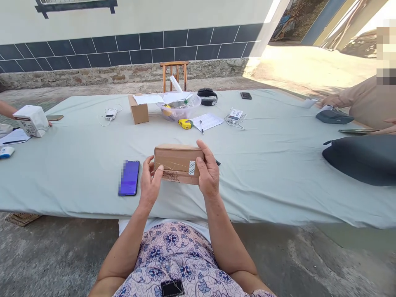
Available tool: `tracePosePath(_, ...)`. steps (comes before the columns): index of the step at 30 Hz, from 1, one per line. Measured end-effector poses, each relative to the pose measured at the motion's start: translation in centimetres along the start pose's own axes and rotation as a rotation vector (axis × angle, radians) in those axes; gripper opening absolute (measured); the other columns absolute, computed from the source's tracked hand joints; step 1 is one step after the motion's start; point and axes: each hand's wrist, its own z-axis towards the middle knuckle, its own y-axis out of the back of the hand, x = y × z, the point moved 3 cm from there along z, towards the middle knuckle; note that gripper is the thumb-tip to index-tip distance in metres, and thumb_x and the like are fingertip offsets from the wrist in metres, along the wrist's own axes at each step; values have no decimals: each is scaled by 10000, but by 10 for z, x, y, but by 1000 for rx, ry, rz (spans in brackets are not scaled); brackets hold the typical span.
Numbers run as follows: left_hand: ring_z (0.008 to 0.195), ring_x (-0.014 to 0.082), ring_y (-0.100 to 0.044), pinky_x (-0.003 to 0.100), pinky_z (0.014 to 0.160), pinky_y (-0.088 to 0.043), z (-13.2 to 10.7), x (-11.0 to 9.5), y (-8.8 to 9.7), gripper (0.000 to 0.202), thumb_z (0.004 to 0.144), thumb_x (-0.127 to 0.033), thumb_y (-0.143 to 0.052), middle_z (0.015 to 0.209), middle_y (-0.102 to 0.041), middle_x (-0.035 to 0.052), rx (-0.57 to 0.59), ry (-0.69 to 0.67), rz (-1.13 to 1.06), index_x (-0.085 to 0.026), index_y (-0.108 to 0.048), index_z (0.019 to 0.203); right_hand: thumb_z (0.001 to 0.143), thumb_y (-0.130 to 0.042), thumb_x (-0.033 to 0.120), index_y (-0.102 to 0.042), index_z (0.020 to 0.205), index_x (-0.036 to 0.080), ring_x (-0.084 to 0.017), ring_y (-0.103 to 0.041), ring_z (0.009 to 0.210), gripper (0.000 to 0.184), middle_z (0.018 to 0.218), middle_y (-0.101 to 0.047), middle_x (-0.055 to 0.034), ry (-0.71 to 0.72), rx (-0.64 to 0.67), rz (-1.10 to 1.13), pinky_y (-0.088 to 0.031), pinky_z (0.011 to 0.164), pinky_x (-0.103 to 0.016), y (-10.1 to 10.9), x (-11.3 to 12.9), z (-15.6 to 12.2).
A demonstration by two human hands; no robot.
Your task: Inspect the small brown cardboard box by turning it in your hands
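Between my two hands I hold a small brown cardboard box (176,159) over the near part of the table. My left hand (150,181) grips its left end, thumb on the front face. On the right end, my right hand (209,171) is closed round the edge beside a small patterned label. Scribbled dark lines mark the box's lower side. A smartphone (129,178) with a blue lit screen lies left of my left hand. A dark thin object (218,162) pokes out behind my right hand, mostly hidden.
A plastic basket (179,113) with papers, an open carton (139,112), a yellow tape measure (185,123) and a paper with a pen (202,127) lie ahead. A black bag (361,159) sits right, near a person. At left, another person's hand touches a white box (31,120).
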Motion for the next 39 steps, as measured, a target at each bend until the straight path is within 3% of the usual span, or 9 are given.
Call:
tracePosePath(5, 1293, 283, -592, 414, 1089, -464, 3, -2, 5, 571, 947, -602, -607, 1344, -654, 136, -12, -59, 175, -214, -604, 1367, 1018, -569, 365, -665, 1378, 302, -240, -623, 1383, 378, 1425, -708, -61, 16, -12, -7, -467, 1227, -461, 0, 2, -12)
tracePosePath(12, 1088, 236, -657, 348, 895, -530, 1, -1, 6, 537, 923, -656, -622, 1154, -690, 93, -30, -16, 122, -219, -601, 1235, 952, -652, 376, -694, 1204, 275, -237, -701, 1146, 275, 1183, -753, -72, -37, -87, 75, -567, 1033, -419, -3, 0, -18)
tracePosePath(16, 1047, 221, -660, 332, 867, -530, -1, -4, 4, 456, 925, -614, -646, 1128, -685, 85, -49, -12, 78, -217, -567, 1134, 950, -659, 377, -703, 1161, 272, -219, -700, 1046, 239, 1082, -743, -52, -39, -74, 56, -570, 975, -394, -4, 1, -19)
tracePosePath(21, 1077, 248, -660, 365, 902, -525, -6, -8, 1, 471, 896, -562, -696, 1169, -680, 101, -56, -7, 187, -209, -535, 1164, 986, -627, 347, -698, 1164, 277, -235, -692, 1099, 204, 1115, -736, -50, 40, -49, -59, -554, 1023, -428, -3, 9, -22)
tracePosePath(27, 1358, 316, -569, 448, 1088, -474, -12, -14, -3, 668, 861, -457, -753, 1483, -585, 141, -62, -145, 324, -256, -476, 1435, 962, -675, 323, -691, 1197, 288, -286, -667, 1156, 238, 1171, -743, -82, 192, -28, -335, -554, 1040, -505, -9, 22, -25)
tracePosePath(30, 1300, 315, -595, 459, 1072, -483, -13, -15, -3, 608, 861, -480, -756, 1414, -620, 131, -48, -159, 365, -255, -523, 1375, 949, -697, 316, -708, 1139, 285, -294, -667, 1122, 193, 1140, -741, -87, 221, -17, -405, -556, 1010, -512, -11, 24, -28)
tracePosePath(34, 1238, 312, -613, 451, 1036, -504, -11, -13, 0, 610, 803, -529, -811, 1291, -633, 121, -119, -159, 386, -236, -548, 1270, 955, -684, 298, -713, 1004, 284, -279, -687, 1055, 59, 1055, -735, -74, 242, 16, -439, -562, 964, -495, -16, 25, -33)
tracePosePath(39, 1257, 313, -611, 451, 1047, -504, -11, -9, 0, 616, 827, -550, -791, 1321, -631, 131, -137, -189, 404, -236, -539, 1293, 957, -689, 305, -720, 984, 283, -276, -703, 1043, 47, 1046, -745, -75, 241, 20, -447, -571, 956, -503, -17, 26, -35)
